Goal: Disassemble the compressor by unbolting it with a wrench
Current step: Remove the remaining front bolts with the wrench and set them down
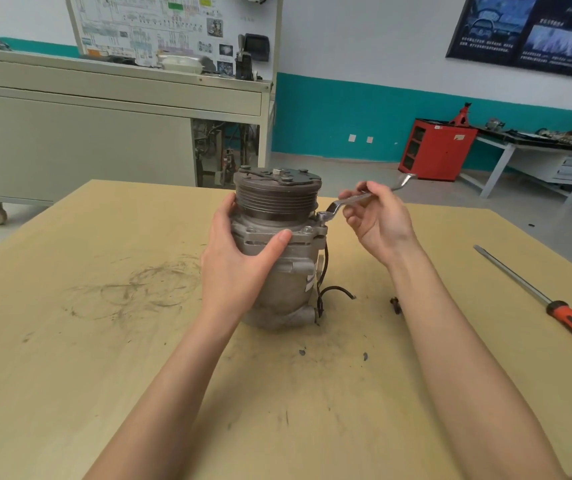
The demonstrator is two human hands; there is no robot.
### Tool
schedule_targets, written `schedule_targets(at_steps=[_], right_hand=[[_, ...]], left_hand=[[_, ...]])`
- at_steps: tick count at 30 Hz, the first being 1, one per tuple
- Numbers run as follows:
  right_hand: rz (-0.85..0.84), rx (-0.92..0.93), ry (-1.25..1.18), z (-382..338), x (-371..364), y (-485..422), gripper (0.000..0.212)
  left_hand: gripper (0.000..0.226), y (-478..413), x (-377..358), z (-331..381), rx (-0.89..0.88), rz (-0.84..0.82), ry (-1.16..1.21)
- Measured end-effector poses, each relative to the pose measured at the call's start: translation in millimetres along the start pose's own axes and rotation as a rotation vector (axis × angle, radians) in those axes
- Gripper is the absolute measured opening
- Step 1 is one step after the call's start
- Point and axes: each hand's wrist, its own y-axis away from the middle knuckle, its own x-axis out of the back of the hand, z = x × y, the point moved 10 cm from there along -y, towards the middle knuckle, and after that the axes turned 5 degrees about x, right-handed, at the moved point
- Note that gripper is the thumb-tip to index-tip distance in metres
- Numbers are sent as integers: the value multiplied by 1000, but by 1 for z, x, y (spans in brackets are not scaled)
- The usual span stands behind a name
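A grey metal compressor stands upright on the wooden table, its grooved pulley and clutch plate on top. My left hand wraps around its left side, the thumb lying across the front flange. My right hand pinches the shaft of a silver ring wrench. The wrench's ring end sits on a bolt at the right corner of the flange. A second bolt head shows on the flange just left of it. A black wire hangs from the compressor's right side.
A long screwdriver with a red and black handle lies at the table's right. A small dark bolt rests beside my right forearm. Dark smudges mark the tabletop. Behind stand a grey cabinet bench, a red cabinet and a side table.
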Motion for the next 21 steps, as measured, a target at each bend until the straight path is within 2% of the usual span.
schedule_targets(at_steps=[5,7,10,13,15,21], right_hand=[[-164,-218,146,34,-16,-35,25],[-142,-232,178,44,-16,-40,27],[1,-177,78,42,-9,-38,35],[182,-13,-13,9,3,-24,39],[222,142,25,-24,2,-9,39],[12,656,534,-92,-46,66,30]], left_hand=[[84,0,1,1,3,6,3],[85,0,1,0,7,9,1],[88,0,1,1,5,7,2],[88,-1,0,0,5,-1,5],[87,-1,0,-1,5,-3,10],[90,-2,-2,-3,7,-9,21]])
